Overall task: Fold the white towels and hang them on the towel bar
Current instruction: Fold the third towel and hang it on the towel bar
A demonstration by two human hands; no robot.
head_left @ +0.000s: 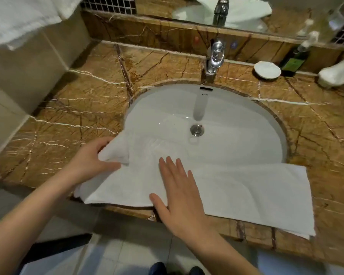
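Right now you are in the folding step: the white towel (246, 191) lies as a long band across the front of the marble tabletop (77, 100). Its far edge sags over the rim into the sink basin (236, 116) and its right end lies flat on the stone. Your left grip (87, 161) has fingers and thumb curled round the towel's left end, pinching it up off the surface so the corner stands raised and partly turned over. Your right grip (179, 187) holds nothing; it lies flat, fingers straight and slightly spread, pressing the middle of the towel down near the front edge. That reads as an anchor for the crease, so the next move, as I judge it, calls for carrying the left end over to the right to meet the far end edge to edge, with the flat hand stopping the cloth from sliding into the bowl. Mind the part hanging in the basin: whether the bowl is wet cannot be told, but a damp edge would drag. Hanging is not yet in hand; the towel bar is out of view, though more white towelling (18, 20) shows at the upper left. As for containers, the basin holds only that towel edge near its drain plug (197, 130), below the chrome faucet (214, 56). The small white soap dish (267, 70) looks bare, and what is in the dark green bottle (294, 60) beside it cannot be told.
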